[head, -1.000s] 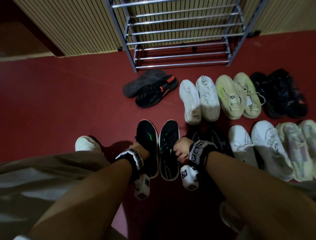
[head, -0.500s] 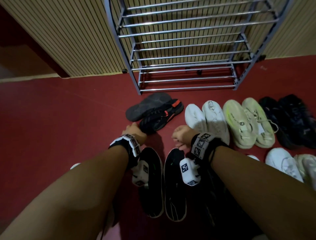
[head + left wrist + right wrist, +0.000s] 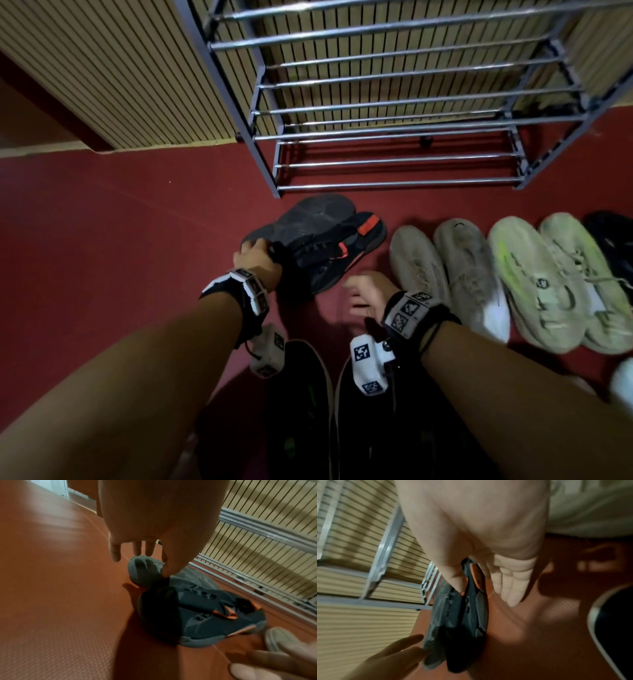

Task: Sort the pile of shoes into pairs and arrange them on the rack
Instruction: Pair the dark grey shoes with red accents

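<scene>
A dark grey pair with orange tabs lies in front of the metal rack (image 3: 394, 157). One shoe lies sole-up (image 3: 318, 216), (image 3: 142, 569); the other (image 3: 329, 260), (image 3: 214, 616) leans against it. My left hand (image 3: 251, 245), (image 3: 140, 563) touches the near end of this pair with straight fingers, its thumb tip on the sole-up shoe. My right hand (image 3: 356, 291), (image 3: 486, 595) hovers just right of the pair (image 3: 453, 615), fingers relaxed and holding nothing. A black pair with green marks (image 3: 301, 394) lies on the floor under my wrists.
To the right on the red floor sit a white pair (image 3: 445, 270), a pale green pair (image 3: 548, 284) and black shoes (image 3: 613, 240) at the frame edge. The rack's bars stand against a slatted wall (image 3: 102, 68). Bare floor spreads to the left.
Both hands have left the black-and-green pair and moved forward to the dark grey pair. The view has shifted toward the rack.
</scene>
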Demonstrator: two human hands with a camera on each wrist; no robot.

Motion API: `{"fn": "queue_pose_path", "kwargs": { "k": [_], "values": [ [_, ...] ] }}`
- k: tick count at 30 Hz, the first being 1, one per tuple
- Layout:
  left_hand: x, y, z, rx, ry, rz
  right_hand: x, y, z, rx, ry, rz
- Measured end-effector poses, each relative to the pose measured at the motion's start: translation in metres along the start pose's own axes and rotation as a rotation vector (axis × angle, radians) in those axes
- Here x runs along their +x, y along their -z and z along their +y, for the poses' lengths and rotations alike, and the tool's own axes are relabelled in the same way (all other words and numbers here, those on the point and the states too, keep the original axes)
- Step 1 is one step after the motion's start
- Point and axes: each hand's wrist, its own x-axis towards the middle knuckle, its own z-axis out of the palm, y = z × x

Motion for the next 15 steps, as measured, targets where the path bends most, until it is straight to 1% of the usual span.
{"fn": "queue_pose_path", "kwargs": {
  "k": [4,6,9,12,15],
  "values": [
    [0.015,-0.009,-0.001,0.028,-0.026,0.022,0.012,-0.004,0.009,0.097,0.017,0.017],
    [0.022,-0.011,-0.002,0.054,-0.042,0.013,0.015,-0.005,0.008,0.148,0.011,-0.007],
    [0.031,-0.008,-0.003,0.094,-0.026,-0.025,0.017,-0.010,0.006,0.232,0.008,-0.059],
    [0.038,-0.006,-0.007,0.114,-0.095,-0.058,0.017,-0.016,0.005,0.292,0.014,-0.069],
    [0.035,-0.006,-0.010,0.093,-0.135,-0.031,0.020,-0.019,0.005,0.356,-0.001,-0.070]
  ]
}}
